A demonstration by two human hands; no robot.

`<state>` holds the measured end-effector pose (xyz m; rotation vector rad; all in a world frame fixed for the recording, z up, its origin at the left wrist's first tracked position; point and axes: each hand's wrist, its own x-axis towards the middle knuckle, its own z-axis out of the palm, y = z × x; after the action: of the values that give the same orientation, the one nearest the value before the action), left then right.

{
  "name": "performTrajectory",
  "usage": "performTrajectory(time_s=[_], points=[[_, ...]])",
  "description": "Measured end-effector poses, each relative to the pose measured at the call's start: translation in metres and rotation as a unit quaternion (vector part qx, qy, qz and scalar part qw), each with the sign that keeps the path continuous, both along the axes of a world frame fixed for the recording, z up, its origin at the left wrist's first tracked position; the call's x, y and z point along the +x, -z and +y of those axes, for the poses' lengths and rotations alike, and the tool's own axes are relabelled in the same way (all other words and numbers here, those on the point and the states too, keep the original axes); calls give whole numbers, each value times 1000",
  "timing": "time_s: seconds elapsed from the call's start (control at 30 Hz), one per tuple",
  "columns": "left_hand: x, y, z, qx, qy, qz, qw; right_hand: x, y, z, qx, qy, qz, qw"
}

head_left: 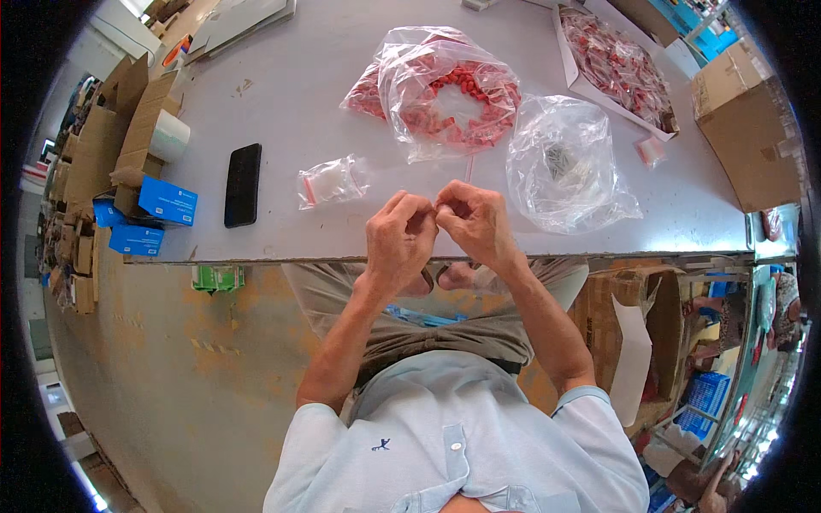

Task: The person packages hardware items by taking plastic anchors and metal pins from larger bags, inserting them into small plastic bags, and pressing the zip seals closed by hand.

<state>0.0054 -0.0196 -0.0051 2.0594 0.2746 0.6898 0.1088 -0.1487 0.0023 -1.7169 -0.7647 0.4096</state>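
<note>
My left hand [398, 232] and my right hand [475, 224] meet over the table's front edge, fingertips pinched together. Whatever they hold is too small or hidden to name. A thin reddish strip shows just above the right fingers. Beyond the hands lies an open clear bag [402, 141] of small red parts. Right of it is a clear bag [534, 184] with a few thin silvery pieces inside. Nearest the left hand, a stack of small clear zip bags [332, 182] with a red seal edge rests on the table.
A black phone [243, 185] and blue boxes [165, 202] are at the left. At the back right, a white tray [665, 134] holds many small bagged red parts, with one small filled bag [650, 152] beside it. A cardboard box [742, 128] stands at the right edge.
</note>
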Motion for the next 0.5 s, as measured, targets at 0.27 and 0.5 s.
performTrajectory(time_s=[0.27,0.5], points=[[1,6,-5,-41,-27,-74,996,1,4,-1,-11,50,14,999],[6,8,-9,-64,-31,-71,995,5,1,-5,-29,39,34,998]])
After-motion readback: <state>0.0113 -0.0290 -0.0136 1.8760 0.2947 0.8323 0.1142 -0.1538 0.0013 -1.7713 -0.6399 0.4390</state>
